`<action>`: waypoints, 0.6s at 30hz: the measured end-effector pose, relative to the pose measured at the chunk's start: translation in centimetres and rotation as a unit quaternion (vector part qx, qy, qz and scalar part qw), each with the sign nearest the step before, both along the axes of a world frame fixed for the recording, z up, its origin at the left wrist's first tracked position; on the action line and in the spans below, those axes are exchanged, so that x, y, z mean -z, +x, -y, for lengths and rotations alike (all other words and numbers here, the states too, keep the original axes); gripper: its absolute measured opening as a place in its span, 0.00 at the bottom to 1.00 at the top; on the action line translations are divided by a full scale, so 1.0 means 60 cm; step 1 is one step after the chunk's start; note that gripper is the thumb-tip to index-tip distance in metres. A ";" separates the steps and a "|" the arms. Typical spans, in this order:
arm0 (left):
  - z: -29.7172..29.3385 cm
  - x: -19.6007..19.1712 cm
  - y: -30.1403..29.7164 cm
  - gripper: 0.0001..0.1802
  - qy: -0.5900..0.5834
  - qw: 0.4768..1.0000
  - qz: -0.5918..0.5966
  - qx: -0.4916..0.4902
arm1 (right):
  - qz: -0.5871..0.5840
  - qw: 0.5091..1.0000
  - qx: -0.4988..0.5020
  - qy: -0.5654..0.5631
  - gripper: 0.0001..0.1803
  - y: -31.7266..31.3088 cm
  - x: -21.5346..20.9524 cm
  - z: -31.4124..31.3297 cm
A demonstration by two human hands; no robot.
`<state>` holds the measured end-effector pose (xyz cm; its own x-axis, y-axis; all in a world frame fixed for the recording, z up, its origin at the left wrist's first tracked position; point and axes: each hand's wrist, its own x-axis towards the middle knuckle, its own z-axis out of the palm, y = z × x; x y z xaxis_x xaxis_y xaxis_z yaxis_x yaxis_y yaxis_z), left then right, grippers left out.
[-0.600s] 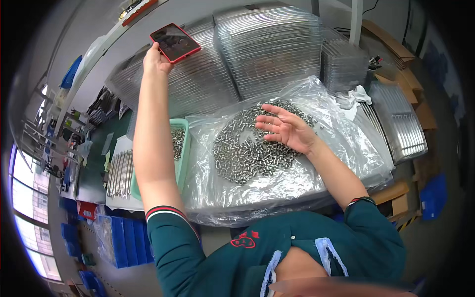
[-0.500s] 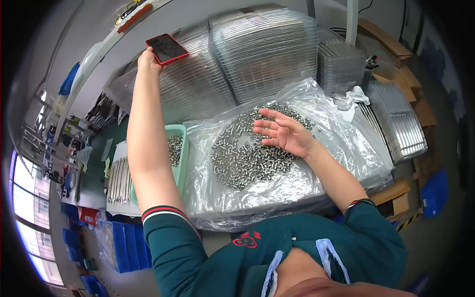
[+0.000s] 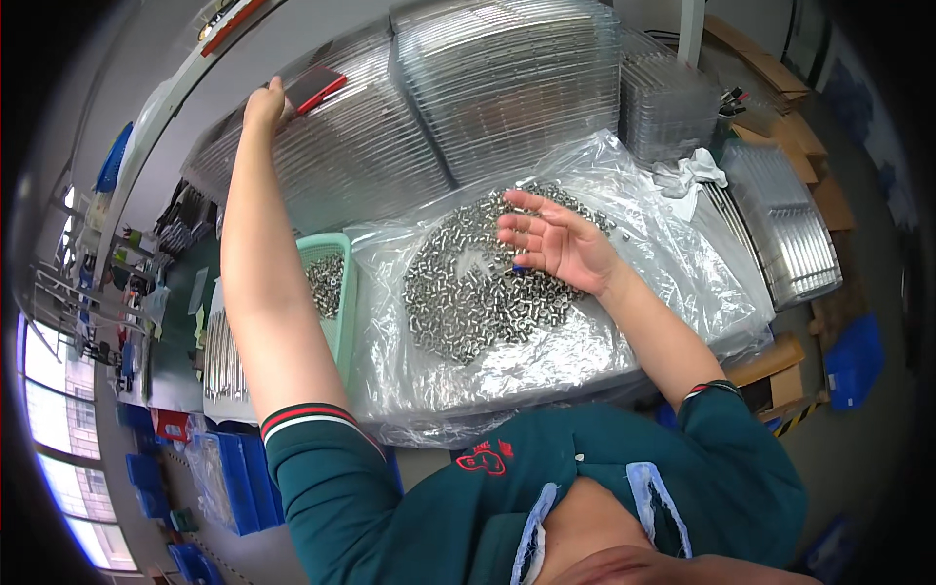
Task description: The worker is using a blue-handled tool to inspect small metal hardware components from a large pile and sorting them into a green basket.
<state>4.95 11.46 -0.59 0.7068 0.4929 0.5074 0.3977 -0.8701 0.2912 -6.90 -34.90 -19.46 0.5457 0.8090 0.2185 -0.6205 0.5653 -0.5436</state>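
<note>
Head view: a plastic sheet (image 3: 561,370) lies beneath the small metal pieces (image 3: 468,317), probably to keep them together; my right hand (image 3: 564,246) hangs open and empty over them. The green basket (image 3: 347,312) sits left of them. Farther out, my left hand (image 3: 263,103) grips the red-edged phone (image 3: 320,91) by its left end, likely leaving its face uncovered, before the stacked clear trays (image 3: 507,88).
</note>
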 end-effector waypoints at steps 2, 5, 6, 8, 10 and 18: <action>0.048 -0.018 -0.023 0.34 0.051 0.998 0.026 0.001 | -0.017 0.999 0.038 -0.017 0.24 0.008 0.004 0.003; 0.156 -0.032 -0.090 0.27 0.020 0.949 0.237 0.205 | -0.008 0.985 0.157 -0.067 0.23 0.020 0.008 0.011; 0.198 -0.031 -0.122 0.23 -0.007 0.920 0.273 0.280 | 0.010 0.975 0.198 -0.103 0.20 0.020 0.007 0.006; 0.363 0.014 -0.202 0.18 -0.149 0.885 0.245 0.367 | 0.079 0.942 0.251 -0.210 0.19 0.023 0.009 0.012; 0.394 0.093 -0.226 0.15 -0.019 0.899 0.198 0.390 | 0.201 0.871 0.301 -0.333 0.15 0.020 0.004 0.018; 0.393 0.350 -0.269 0.10 -0.092 0.950 -0.074 0.289 | 0.631 0.514 0.266 -0.516 0.16 0.002 0.025 0.008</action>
